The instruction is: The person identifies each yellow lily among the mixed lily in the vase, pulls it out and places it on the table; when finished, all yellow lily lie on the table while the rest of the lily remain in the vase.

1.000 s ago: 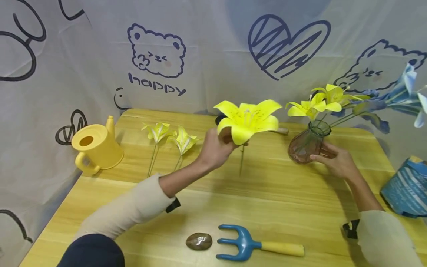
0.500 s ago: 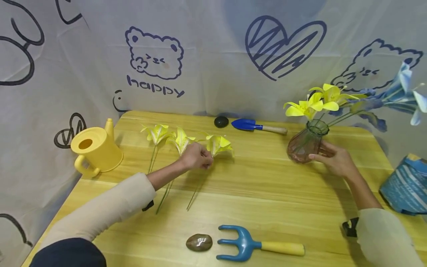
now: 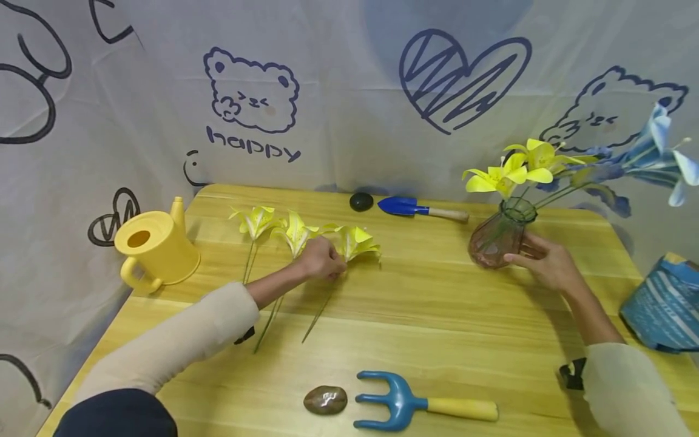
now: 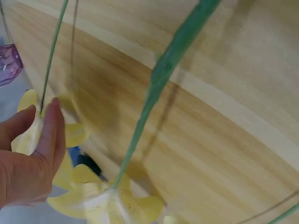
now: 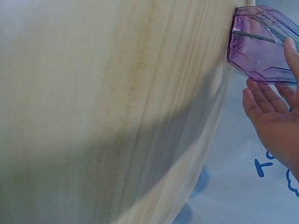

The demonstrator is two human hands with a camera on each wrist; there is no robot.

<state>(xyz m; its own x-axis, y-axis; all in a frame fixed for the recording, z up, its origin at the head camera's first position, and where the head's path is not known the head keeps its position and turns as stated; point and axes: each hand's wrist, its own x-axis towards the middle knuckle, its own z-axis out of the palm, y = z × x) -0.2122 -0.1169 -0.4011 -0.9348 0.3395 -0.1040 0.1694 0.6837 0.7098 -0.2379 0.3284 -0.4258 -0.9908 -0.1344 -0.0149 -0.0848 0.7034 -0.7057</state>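
The two hands are well apart. The left hand (image 3: 321, 258) pinches a yellow lily (image 3: 359, 244) just under its bloom, thumb on one side and fingers on the other; the petals partly hide the fingertips, so how firm that pinch is I cannot tell. The bloom sits just to the right of this hand, and its thin green stem (image 3: 317, 318) runs from beneath the hand back toward the person.

The right hand (image 3: 551, 261) is wrapped round the side of a pinkish glass vase (image 3: 494, 243), with the thumb nearest the person. The vase stands to the left of that hand, its mouth leaning toward the right. Yellow blooms (image 3: 510, 173) rise from it beyond the right hand, and blue flowers (image 3: 658, 155) spread out farther right.

A second lily (image 3: 295, 233) lies just left of the left hand and a third lily (image 3: 255, 223) farther left, the left forearm crossing over their stems. Well left of that hand stands a yellow watering can (image 3: 164, 252). Beyond the left hand, toward the backdrop (image 3: 349, 91), are a black stone (image 3: 361, 201) and a blue trowel (image 3: 397, 206). Nearer the person than both hands, a brown stone (image 3: 325, 400) and a blue fork (image 3: 400, 400) lie on the surface (image 3: 437, 328). A blue striped container (image 3: 663, 303) is right of the right hand.
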